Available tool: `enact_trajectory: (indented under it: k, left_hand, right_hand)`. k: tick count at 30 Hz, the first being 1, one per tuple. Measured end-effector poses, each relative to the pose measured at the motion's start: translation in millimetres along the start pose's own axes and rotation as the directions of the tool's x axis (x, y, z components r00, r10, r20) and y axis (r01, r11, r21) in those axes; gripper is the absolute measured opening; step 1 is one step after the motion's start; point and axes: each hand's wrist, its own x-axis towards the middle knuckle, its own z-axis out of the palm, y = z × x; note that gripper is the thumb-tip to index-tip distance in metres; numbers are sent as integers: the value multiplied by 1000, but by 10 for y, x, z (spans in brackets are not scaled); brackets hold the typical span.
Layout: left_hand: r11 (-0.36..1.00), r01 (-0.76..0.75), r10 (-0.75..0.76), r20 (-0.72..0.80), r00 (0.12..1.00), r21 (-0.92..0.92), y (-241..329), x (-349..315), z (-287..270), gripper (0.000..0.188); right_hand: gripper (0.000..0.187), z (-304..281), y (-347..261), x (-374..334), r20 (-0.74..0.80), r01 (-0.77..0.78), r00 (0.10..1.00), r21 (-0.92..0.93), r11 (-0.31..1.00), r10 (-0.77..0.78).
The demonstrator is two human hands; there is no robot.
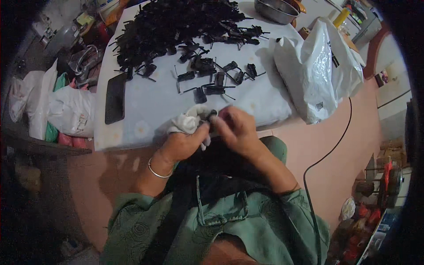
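Just off the table's near edge, my left hand (184, 143) is closed round a bunched white cloth (187, 121). A small black part (212, 115) sticks up at the cloth's right side, by the left fingertips. My right hand (238, 131) is close against that part with curled fingers, partly smeared by motion; what lies between them I cannot make out. Beyond the hands, several loose black plastic pieces (215, 89) with thin prongs lie on the pale tablecloth (150, 97). A big heap of similar black pieces (172, 26) covers the far side.
On the table's left edge lies a black phone-like slab (115, 98). A white plastic bag (309, 75) stands at the right, with a metal bowl (277, 9) behind. More bags (70, 110) sit at the left. A black cable (329, 155) runs down on the right.
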Motion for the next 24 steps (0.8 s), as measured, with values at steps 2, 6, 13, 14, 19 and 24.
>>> enact_trajectory:
  k: [2, 6, 13, 14, 19, 24]
  left_hand:
    - [963, 220, -218, 27, 976, -153, 236, -50, 58, 27]
    - [970, 242, -241, -40, 970, 10, 211, -64, 60, 28]
    - [850, -181, 228, -36, 973, 495, 113, -58, 36, 20]
    - [850, -183, 229, -35, 973, 494, 122, -50, 41, 20]
    - [782, -180, 257, -45, 965, 596, 159, -69, 91, 20]
    - [761, -209, 292, -36, 956, 614, 107, -112, 115, 21]
  right_hand:
    - [18, 23, 48, 46, -58, -47, 997, 38, 998, 49]
    - [19, 8, 73, -2, 147, -178, 977, 170, 969, 154]
    - [23, 102, 94, -92, 284, -252, 936, 129, 959, 207]
    - [23, 139, 110, -110, 282, -251, 937, 128, 959, 208]
    - [31, 300, 99, -183, 274, -427, 902, 442, 789, 335]
    - [31, 335, 144, -194, 295, -436, 897, 470, 768, 329]
